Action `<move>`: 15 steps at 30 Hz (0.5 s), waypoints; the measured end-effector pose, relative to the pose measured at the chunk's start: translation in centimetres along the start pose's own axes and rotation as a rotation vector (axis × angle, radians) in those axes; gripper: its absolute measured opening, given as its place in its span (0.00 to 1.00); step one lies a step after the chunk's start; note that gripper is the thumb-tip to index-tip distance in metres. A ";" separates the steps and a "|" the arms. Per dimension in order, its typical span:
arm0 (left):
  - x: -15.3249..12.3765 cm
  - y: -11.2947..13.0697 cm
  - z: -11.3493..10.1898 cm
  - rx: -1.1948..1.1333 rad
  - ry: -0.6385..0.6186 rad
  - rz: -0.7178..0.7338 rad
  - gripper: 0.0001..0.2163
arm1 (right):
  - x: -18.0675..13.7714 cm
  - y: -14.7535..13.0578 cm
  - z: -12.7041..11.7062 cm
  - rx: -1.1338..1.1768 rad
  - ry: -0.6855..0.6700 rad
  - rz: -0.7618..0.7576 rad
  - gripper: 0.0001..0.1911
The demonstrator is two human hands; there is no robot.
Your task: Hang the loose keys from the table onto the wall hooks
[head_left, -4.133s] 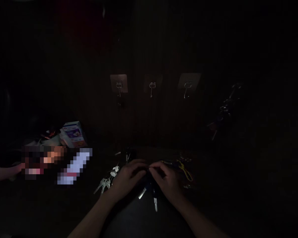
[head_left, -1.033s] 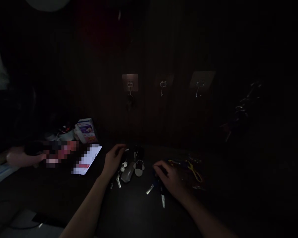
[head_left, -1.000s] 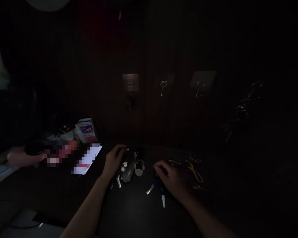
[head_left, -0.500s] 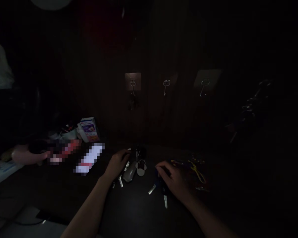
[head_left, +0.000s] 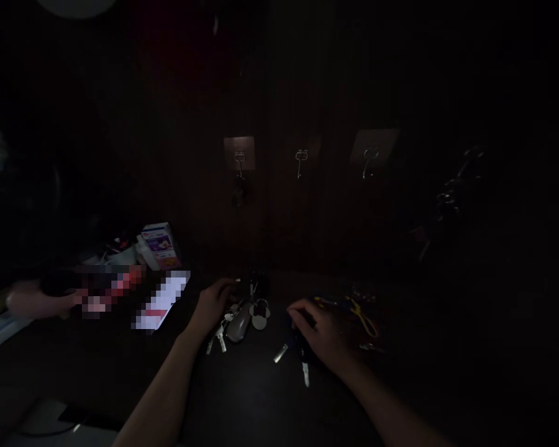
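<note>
The scene is very dark. My left hand point(head_left: 213, 305) rests on the dark table with its fingers curled beside a bunch of silver keys with a grey fob and a round tag point(head_left: 242, 321). My right hand point(head_left: 317, 335) lies curled over a second bunch of keys point(head_left: 294, 360), whose blue heads and two silver blades stick out from under it. Whether either hand truly grips its keys is lost in the dark.
Three adhesive wall hooks point(head_left: 238, 155) hang on the dark panel behind, the left one holding something dark. Yellow and coloured key rings point(head_left: 361, 310) lie to the right. Another person's hand point(head_left: 25, 301) is at the far left, near a small carton point(head_left: 157, 245) and clutter.
My left hand has let go of the shared bunch and moved left to the silver keys and grey fob. My right hand stays on the blue-headed keys. The view has shifted slightly.
</note>
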State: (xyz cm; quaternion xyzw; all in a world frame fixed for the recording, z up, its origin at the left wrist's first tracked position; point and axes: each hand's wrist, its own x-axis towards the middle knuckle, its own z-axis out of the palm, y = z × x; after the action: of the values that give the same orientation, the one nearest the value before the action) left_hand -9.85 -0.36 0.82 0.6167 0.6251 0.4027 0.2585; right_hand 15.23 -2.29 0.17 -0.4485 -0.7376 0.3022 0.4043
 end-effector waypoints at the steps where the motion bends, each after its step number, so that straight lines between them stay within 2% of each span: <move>1: 0.0 0.0 -0.1 -0.009 0.000 -0.004 0.13 | 0.0 0.0 0.0 0.004 0.000 0.001 0.11; 7: 0.3 -0.5 -0.9 0.034 -0.078 0.049 0.12 | 0.1 0.1 0.0 0.012 -0.011 -0.002 0.11; 12: 0.1 0.0 -2.3 0.065 -0.117 0.024 0.11 | 0.2 0.1 -0.1 -0.002 -0.012 -0.011 0.10; 15: -0.4 0.6 -2.8 0.058 -0.209 0.014 0.10 | 0.2 -0.1 -0.1 -0.001 -0.018 -0.008 0.10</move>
State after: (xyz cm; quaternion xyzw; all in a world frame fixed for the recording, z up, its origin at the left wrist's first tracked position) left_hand -11.83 -1.30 2.75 0.6668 0.6020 0.3195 0.3015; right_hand 15.27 -2.14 0.35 -0.4430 -0.7430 0.3043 0.3988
